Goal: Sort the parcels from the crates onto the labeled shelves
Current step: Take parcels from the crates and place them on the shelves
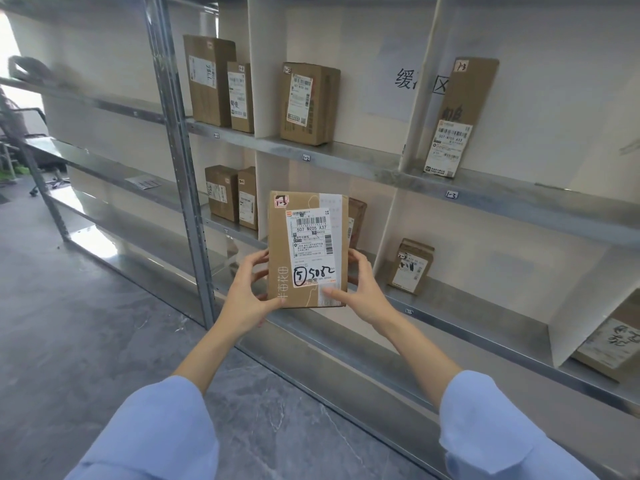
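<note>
I hold a brown cardboard parcel (pixel 306 249) upright in front of the metal shelves, its white shipping label facing me and a small tag reading 1-3 at its top left corner. My left hand (pixel 247 294) grips its left lower edge, my right hand (pixel 362 289) grips its right lower edge. The shelf edge (pixel 381 174) above carries small labels 1-1, 1-2 (pixel 306 158) and 1-3 (pixel 451 195). A tall parcel (pixel 457 119) tagged 1-3 leans in the upper right compartment.
White dividers split the shelves into compartments. Two parcels (pixel 220 84) stand upper left, one parcel (pixel 308 103) in the upper middle, two small parcels (pixel 232 197) below left, a small box (pixel 412 266) lower right. A steel upright (pixel 180 143) stands left; grey floor below.
</note>
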